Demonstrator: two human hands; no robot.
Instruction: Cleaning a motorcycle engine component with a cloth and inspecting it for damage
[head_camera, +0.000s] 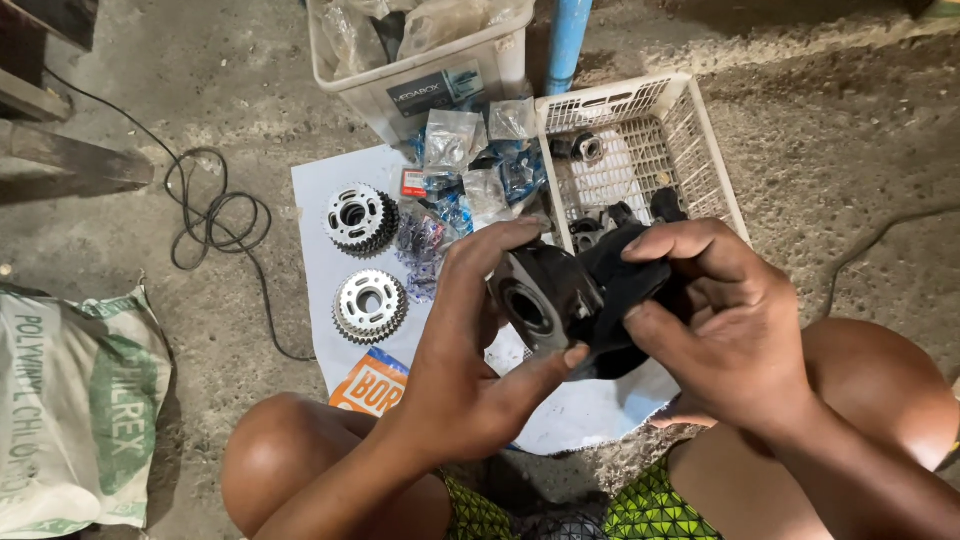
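My left hand (468, 350) grips a dark round metal part (545, 295) with a central bore, thumb under it and fingers over its top. My right hand (725, 320) presses a black cloth (625, 290) against the part's right side. Both hands hover above a white sheet (320, 210) spread on the ground between my knees. Two silver toothed gear wheels lie on the sheet to the left, one (360, 218) behind the other (370, 305).
A white slotted plastic basket (700, 130) with dark parts stands behind my hands. Small plastic bags of parts (455, 140) lie before a white tub (430, 80). A blue pipe (568, 40), a black cable (210, 215) and a printed sack (70, 400) are around.
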